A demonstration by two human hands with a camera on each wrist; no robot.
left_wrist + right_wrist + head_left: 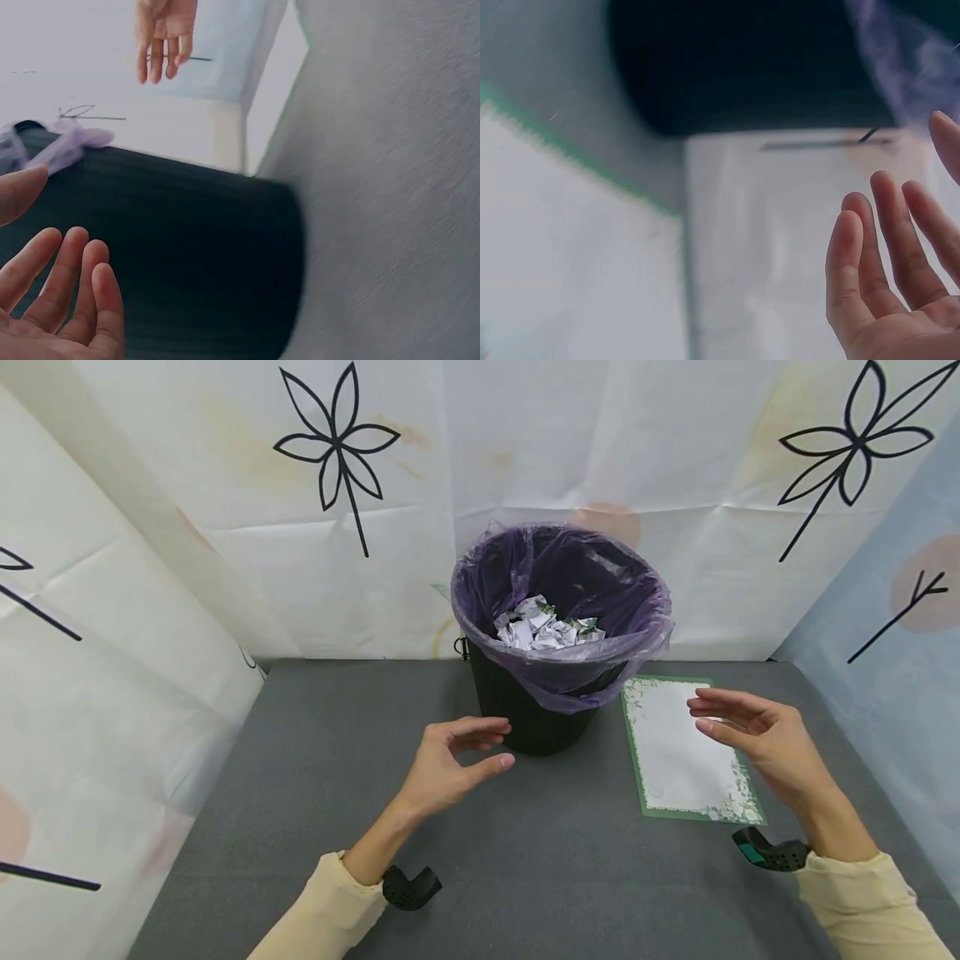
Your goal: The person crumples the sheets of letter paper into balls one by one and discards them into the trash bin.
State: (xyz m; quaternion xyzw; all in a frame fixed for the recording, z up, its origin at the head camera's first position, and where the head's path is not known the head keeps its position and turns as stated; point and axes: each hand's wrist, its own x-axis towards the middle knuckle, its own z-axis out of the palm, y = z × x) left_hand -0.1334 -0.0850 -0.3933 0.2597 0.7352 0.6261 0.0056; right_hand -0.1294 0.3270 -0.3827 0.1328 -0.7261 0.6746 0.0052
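A black bin (525, 718) stands upright at the back of the table, lined with a translucent purple bag (577, 672) folded over its rim. Crumpled white and green paper pieces (543, 627) lie inside it. My left hand (453, 764) hovers just in front of the bin on its left, fingers relaxed and holding nothing. To the bin's right, my right hand (761, 739) is above a white sheet with a green floral border (678, 760), its fingers loosely bent and empty. Both hands also show in the left wrist view, the left one (64, 300) beside the bin's dark wall.
The grey tabletop (300, 793) runs back to a white cloth wall (225, 568) with black flower drawings. Cloth also rises at the left side and, in pale blue, at the right (885, 693). Each wrist wears a black band device (411, 889).
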